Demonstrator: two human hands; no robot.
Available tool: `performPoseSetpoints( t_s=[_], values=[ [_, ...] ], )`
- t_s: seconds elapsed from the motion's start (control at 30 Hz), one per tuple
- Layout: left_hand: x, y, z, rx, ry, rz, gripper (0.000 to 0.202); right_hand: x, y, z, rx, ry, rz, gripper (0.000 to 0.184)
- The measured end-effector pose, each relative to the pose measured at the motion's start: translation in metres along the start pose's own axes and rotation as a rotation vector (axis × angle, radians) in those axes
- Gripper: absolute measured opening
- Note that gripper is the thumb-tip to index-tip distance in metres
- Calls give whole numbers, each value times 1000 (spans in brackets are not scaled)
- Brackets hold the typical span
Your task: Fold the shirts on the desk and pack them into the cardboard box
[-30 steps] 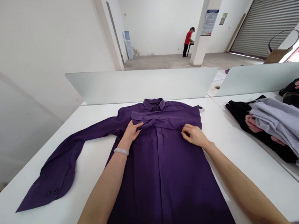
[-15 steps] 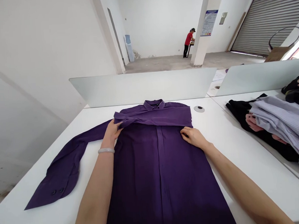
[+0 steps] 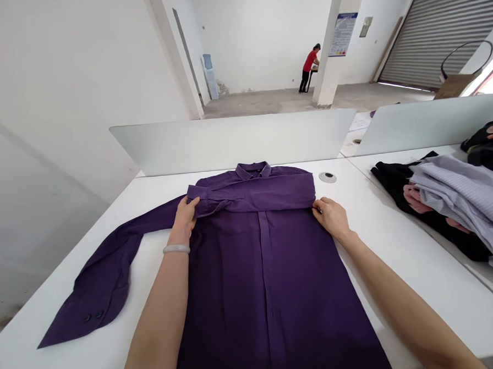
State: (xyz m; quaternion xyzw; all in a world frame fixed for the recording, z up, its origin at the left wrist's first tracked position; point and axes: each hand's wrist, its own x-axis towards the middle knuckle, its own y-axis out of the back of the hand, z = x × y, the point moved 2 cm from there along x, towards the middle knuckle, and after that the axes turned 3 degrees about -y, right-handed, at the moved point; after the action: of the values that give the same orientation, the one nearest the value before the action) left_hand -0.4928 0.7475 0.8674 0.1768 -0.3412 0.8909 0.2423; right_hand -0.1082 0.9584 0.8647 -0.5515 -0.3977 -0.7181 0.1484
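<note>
Left hand [image 3: 184, 214] holds the cuff [image 3: 193, 193] of a folded sleeve [image 3: 267, 191], with its thumb on top of the cloth. A pale bangle [image 3: 176, 248] sits on that wrist. Right hand [image 3: 331, 216] is bunched up small, and its fingertips look to be pinching the cloth at the other end of the same sleeve, by the edge of the purple shirt [image 3: 234, 273]. Half a second ago that hand was farther in, on the shirt's chest. Now it has gone out to the corner, while the left hand has stayed at the cuff. The sleeve's bottom edge looks straighter too. I think that means the sleeve now lies neat across the chest, though some creases show near the cuff.

The shirt lies front up on a white table [image 3: 399, 253]. Its other sleeve [image 3: 106, 263] sticks out to the left, not folded, with two dark buttons near its end. The collar [image 3: 253, 171] is at the far end. Off to the right is a heap of clothes [image 3: 465, 184], grey, black and pink. Behind the shirt stands a pale screen [image 3: 236, 144]. Far away, a person in a red top [image 3: 309, 65] leans over a little stand.
</note>
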Motion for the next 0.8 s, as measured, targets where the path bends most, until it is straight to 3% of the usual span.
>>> performPoseSetpoints(
  t_s=[0.17, 0.23, 0.33, 0.43, 0.57, 0.6, 0.7, 0.8],
  values=[
    [3, 6, 3, 294, -110, 136, 75, 32, -1, 36, 240, -144, 22, 25],
    [-3, 4, 12, 535, -218, 162, 77, 58, -6, 56, 310, -220, -3, 23],
    [-25, -15, 27, 834, -484, 160, 61, 98, -19, 78, 350, -286, -44, 26],
    [-61, -58, 30, 916, -734, -87, 38, 129, -35, 87, 353, -305, -72, 29],
    [-122, -138, 6, 907, -946, -702, 29, 152, -52, 85, 360, -266, -119, 30],
    [-135, -158, -3, 923, -976, -795, 29, 154, -55, 85, 358, -253, -126, 30],
    [-162, -206, -28, 1035, -1007, -872, 30, 156, -60, 83, 350, -215, -127, 28],
    [-169, -237, -43, 1159, -987, -783, 33, 152, -62, 81, 346, -194, -89, 28]
  ],
)
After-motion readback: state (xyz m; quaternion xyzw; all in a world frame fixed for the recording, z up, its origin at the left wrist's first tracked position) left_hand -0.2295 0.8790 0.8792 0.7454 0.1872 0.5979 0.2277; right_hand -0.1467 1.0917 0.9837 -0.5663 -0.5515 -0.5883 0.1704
